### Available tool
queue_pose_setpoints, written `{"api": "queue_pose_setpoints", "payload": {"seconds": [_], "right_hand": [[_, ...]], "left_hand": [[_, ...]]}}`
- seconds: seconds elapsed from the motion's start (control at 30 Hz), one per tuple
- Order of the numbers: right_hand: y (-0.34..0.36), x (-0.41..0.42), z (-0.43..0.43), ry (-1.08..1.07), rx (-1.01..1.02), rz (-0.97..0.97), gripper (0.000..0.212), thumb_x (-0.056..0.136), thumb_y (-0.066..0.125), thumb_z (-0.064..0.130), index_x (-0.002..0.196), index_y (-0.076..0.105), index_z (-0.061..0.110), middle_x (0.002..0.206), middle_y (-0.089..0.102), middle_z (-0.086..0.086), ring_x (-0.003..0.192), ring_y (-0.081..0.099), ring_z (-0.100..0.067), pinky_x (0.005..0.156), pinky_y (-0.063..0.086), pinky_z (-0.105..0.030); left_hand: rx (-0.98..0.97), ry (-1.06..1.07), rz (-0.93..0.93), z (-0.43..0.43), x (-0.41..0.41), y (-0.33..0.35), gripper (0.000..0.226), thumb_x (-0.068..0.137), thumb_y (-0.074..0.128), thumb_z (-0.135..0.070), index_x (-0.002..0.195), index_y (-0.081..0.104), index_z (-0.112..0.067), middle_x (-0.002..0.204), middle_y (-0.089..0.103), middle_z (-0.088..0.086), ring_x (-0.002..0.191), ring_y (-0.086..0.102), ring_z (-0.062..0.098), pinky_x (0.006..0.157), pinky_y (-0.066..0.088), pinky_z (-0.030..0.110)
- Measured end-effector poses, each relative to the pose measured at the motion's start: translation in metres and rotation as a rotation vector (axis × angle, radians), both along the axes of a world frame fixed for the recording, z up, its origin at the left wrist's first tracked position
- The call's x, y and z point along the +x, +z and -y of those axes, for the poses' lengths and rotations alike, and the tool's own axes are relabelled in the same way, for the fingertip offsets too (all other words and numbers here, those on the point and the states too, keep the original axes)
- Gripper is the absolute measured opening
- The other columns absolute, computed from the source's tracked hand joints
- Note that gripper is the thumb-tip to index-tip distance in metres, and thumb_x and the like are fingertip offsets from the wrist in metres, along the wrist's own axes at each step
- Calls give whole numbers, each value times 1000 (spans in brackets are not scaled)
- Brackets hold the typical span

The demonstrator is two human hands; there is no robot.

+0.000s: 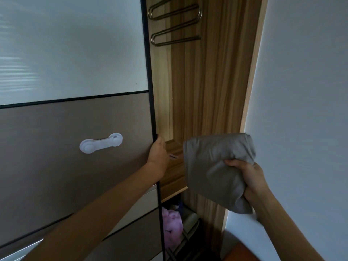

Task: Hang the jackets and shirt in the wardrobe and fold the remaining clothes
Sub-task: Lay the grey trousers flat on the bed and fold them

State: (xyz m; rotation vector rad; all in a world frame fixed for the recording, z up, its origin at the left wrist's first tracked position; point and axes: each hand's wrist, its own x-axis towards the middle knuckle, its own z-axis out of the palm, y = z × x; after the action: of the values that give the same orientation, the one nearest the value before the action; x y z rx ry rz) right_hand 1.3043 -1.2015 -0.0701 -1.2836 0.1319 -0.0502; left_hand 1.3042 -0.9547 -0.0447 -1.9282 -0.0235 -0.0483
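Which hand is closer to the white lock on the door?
Left. The left hand grips the door edge just right of the white lock; the right hand is farther right, holding grey cloth.

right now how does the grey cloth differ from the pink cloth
The grey cloth is a folded bundle gripped in the right hand; the pink cloth lies in a crumpled heap, untouched. The grey cloth is held outside the wardrobe opening; the pink cloth sits inside, under the wooden shelf. Both look like plain soft fabric.
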Motion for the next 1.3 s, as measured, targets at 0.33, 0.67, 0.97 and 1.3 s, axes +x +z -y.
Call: {"api": "queue_pose_setpoints", "payload": {"seconds": [0.33,0.67,0.97,1.3], "right_hand": [[-3,-17,-68,188,-17,-19,32,69,84,11,85,56,15,91,67,-7,83,64,-26,66,50,-32],[-18,-20,-133,367,-46,-93,46,59,87,10,101,69,7,94,75,-15,88,70,-34,82,58,-48],[-41,-16,-192,557,-5,-162,41,62,86,13,100,72,6,94,76,-15,85,72,-34,71,59,-42],[-68,5,-257,832,23,-292,29,79,74,10,107,72,6,92,77,-14,81,73,-29,71,56,-35]], "left_hand": [[-33,123,11,-56,-66,-4,61,98,47,-56,145,46,-18,151,41,12,139,29,37,119,6,55],[-82,216,87,-117,-127,-12,53,100,45,-49,140,53,-16,148,43,16,138,30,38,119,4,57],[-73,459,41,-160,-169,-29,50,98,51,-43,138,55,-14,152,42,20,146,24,43,114,-14,66],[-420,623,146,-207,-199,-74,38,93,59,-38,122,68,-15,134,62,11,142,36,33,117,-15,56]]}}
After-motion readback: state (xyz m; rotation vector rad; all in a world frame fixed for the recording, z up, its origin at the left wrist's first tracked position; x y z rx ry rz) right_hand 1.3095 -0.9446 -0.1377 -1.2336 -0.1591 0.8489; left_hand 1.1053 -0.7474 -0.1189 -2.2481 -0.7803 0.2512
